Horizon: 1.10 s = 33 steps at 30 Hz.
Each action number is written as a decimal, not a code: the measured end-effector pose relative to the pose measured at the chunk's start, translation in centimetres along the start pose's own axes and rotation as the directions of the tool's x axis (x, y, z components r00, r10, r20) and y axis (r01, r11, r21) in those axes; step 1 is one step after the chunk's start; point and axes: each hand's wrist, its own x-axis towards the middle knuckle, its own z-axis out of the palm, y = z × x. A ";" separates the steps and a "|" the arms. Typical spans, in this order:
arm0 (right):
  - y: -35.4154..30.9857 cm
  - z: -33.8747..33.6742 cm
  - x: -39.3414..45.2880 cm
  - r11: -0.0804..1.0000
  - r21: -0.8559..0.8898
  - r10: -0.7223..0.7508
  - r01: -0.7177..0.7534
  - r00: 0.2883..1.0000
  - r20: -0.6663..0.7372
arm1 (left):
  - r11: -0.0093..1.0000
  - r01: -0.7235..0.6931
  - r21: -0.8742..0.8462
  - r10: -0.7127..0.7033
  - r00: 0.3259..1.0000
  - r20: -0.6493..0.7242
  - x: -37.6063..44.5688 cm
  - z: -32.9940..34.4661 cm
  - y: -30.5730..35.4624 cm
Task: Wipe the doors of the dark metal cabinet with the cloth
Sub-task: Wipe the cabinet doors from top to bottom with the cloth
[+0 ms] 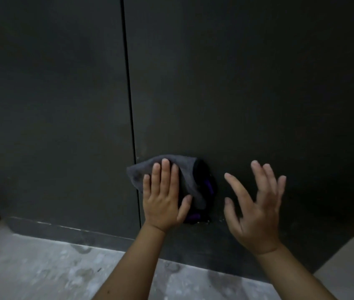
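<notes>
The grey cloth (pixel 167 176), bunched with a purple fold showing, lies flat against the right door (pixel 247 94) of the dark metal cabinet, low down and just right of the door seam (pixel 131 118); the left hand (pixel 164 198) presses it with straight fingers; the right hand (pixel 256 204), fingers spread and holding nothing, hovers further right of the seam; the left door (pixel 52 105) stands beyond the seam; a mottled grey floor (pixel 42 267) lies below.

Left hand (pixel 164 200) lies flat, fingers straight and together, thumb out; right hand (pixel 256 210) spread wide, fingers apart.
</notes>
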 end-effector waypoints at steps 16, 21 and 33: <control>0.6 1.6 -5.0 0.998 -0.069 -0.003 0.012 0.992 0.126 | 0.996 0.053 0.066 -0.056 0.997 0.048 -4.6 1.0 -1.4; 1.3 2.1 -2.0 0.983 -0.174 -0.052 0.063 0.996 0.069 | 0.993 0.107 -0.043 -0.112 0.984 -0.136 4.5 -1.5 -2.1; 4.1 2.0 -1.7 0.922 -0.314 -0.205 0.229 0.973 0.108 | 0.893 -0.420 0.163 0.419 0.907 0.038 -6.9 2.7 -2.7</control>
